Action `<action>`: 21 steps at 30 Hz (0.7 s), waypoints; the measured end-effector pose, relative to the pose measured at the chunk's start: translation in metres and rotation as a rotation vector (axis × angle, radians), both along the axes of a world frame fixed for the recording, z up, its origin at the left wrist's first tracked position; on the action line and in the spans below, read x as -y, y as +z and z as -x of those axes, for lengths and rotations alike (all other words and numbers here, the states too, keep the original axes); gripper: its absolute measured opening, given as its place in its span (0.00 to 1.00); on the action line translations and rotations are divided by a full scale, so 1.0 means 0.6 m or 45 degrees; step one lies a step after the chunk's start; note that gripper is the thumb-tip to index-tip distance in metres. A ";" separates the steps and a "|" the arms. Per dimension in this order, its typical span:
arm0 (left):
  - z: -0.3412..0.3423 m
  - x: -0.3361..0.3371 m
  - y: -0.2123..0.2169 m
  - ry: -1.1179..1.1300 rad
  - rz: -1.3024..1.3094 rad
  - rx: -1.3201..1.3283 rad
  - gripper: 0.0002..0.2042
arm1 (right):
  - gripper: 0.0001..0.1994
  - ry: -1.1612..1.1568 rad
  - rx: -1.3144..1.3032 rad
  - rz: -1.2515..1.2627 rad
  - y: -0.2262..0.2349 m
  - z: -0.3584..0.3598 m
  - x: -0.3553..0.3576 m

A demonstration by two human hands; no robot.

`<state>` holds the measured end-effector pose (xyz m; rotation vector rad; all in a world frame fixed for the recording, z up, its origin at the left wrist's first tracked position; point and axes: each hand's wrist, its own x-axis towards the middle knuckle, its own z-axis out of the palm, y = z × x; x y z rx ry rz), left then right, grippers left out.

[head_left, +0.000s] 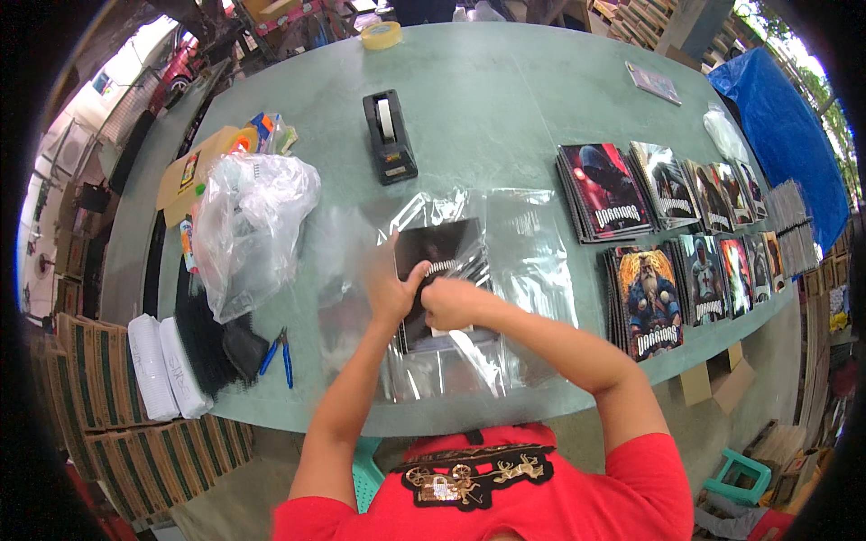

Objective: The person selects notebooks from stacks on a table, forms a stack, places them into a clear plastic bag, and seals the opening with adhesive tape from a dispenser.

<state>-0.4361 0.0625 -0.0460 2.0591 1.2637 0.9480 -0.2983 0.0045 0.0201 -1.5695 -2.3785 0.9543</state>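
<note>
A booklet with a dark cover (458, 236) lies on the table in front of me, among clear plastic sheets (532, 252) that spread out on both sides and catch the light. My left hand (390, 287) rests at the booklet's left edge, thumb apart from the fingers, which are a little blurred. Over the middle of the cover my right hand (451, 303) is closed like a fist, its knuckles close to the left thumb. Whatever it may hold is hidden beneath it.
Stacks of illustrated booklets (645, 298) fill the right side. A black tape dispenser (390, 140) stands beyond my hands. To the left are a crumpled plastic bag (257, 225), blue-handled pliers (287, 361) and white bundles (162, 368). A tape roll (381, 36) lies at the far edge.
</note>
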 end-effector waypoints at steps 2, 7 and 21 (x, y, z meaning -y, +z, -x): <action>0.006 0.006 -0.001 0.013 -0.035 -0.098 0.32 | 0.12 -0.062 0.007 0.022 -0.014 0.018 0.001; 0.002 -0.008 0.025 0.021 -0.305 -0.621 0.28 | 0.14 -0.246 0.047 0.015 -0.039 0.018 0.017; -0.194 -0.269 0.001 -0.626 -0.572 -0.426 0.13 | 0.31 -0.598 0.104 -0.469 -0.047 0.048 0.108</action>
